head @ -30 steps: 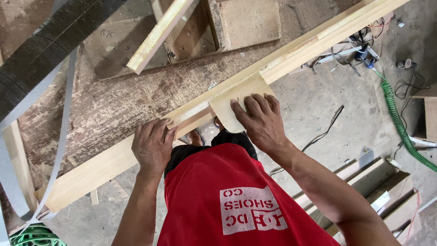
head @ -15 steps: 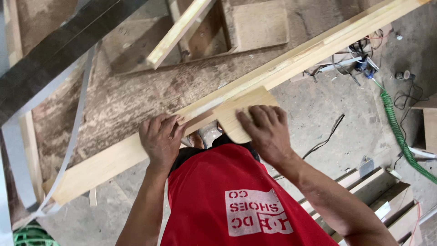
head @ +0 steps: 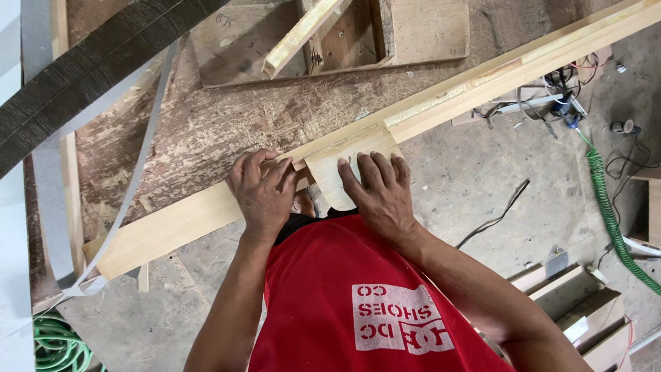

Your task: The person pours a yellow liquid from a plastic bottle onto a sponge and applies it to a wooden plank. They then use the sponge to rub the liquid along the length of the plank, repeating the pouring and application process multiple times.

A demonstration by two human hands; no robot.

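Little has shifted since the earlier frames: both hands are still spread flat, the left hand (head: 261, 189) pressed palm-down on the long plank (head: 179, 224) and the right hand (head: 379, 193) laid with fingers extended over the small rounded wood piece (head: 329, 180), neither closed around anything. Part of the small piece is hidden under the right fingers, and the plank's far end is cut off at the upper right edge. The plank is laid across the worn desk (head: 206, 131), its long axis running from lower left to upper right, with the small piece held against its near edge.
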